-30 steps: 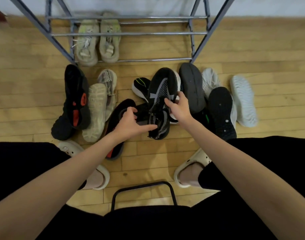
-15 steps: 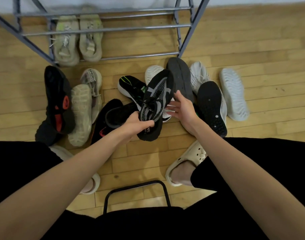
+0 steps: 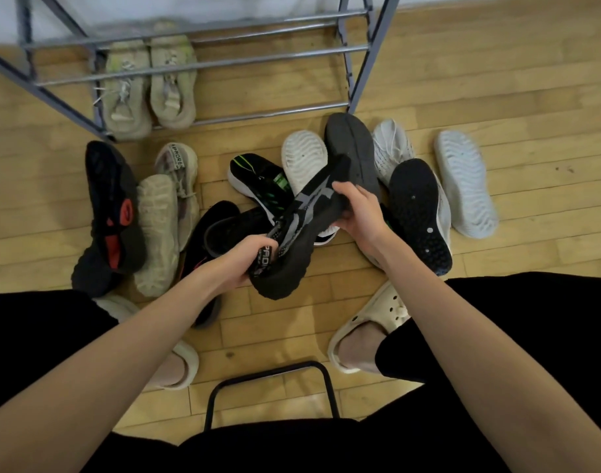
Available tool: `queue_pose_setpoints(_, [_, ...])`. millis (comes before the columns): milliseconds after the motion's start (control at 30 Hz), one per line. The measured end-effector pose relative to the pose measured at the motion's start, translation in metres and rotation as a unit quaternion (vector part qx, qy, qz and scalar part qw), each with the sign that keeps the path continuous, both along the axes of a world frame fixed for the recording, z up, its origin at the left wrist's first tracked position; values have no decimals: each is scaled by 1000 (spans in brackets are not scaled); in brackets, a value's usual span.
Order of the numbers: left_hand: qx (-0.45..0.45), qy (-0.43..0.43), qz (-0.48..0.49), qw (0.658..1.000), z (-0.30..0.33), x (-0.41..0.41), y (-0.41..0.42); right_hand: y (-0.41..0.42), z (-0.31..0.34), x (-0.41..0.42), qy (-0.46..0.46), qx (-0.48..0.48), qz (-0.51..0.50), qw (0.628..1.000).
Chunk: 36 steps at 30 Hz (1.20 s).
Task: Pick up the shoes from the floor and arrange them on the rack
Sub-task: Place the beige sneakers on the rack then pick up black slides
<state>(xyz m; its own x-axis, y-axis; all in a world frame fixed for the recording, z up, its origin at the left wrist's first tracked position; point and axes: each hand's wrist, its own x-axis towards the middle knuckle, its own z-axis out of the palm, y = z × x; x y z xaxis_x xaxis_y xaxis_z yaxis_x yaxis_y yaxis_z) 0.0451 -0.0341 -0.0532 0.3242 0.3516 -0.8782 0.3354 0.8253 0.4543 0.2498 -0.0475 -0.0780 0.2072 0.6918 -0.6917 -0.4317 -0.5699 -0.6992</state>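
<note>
A single wide-angle camera worn on the head looks forward and steeply down from above a seated person's lap, with both forearms reaching away from the lens into the middle of the frame. The wooden floor [image 3: 496, 80] fills most of the view, with the metal rack [image 3: 196, 64] at the top edge, bent by the lens.

Even soft indoor light, faint shadows; wide-angle bending at edges; slight overall softness, top edge washed pale.
</note>
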Motion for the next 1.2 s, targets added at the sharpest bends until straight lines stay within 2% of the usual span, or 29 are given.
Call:
queue_pose_setpoints(100, [53, 36, -88, 994, 4, -1, -3, 7, -2, -7, -148, -17, 9, 989])
queue_pose_setpoints(167, [139, 68, -141, 978, 5, 2, -8, 12, 1, -16, -213, -33, 20, 976])
queue_pose_setpoints(233, [229, 121, -163, 952, 4, 5, -13, 16, 6, -23, -207, -31, 28, 977])
queue_pose_setpoints(267, [242, 137, -147, 949, 1, 4, -15, 18, 9, -26, -179, -20, 32, 983])
queue_pose_setpoints(300, [227, 138, -112, 958, -1, 1, -14, 20, 13, -29, -146, -5, 37, 989])
queue_pose_setpoints(367, [116, 72, 1, 991, -2, -9, -13, 22, 17, -32, -122, 12, 52, 991])
queue_pose_setpoints(433, [1, -34, 77, 996, -5, -25, -13, 22, 9, -30, -198, 14, 79, 977])
queue_pose_setpoints(500, [-56, -125, 106, 985, -9, -38, -16, 17, -5, -25, -338, 1, 161, 927])
queue_pose_setpoints(567, [-74, -167, 126, 975, -13, -46, -17, 8, -20, -20, -431, -19, 232, 872])
queue_pose_setpoints(700, [-87, -181, 132, 971, -19, -51, -16, -5, -39, -29, -509, -33, 321, 798])
queue_pose_setpoints(767, [-91, -188, 138, 968, -21, -53, -14, -7, -43, -34, -555, -27, 343, 758])
queue_pose_setpoints(833, [-98, -204, 147, 963, -23, -53, -13, -6, -45, -34, -581, -25, 350, 734])
queue_pose_setpoints(900, [-98, -222, 146, 959, -24, -53, -13, -6, -47, -32, -598, -22, 350, 721])
queue_pose_setpoints(1200, [-90, -249, 148, 953, -23, -38, -7, 0, -49, -28, -596, -3, 347, 724])
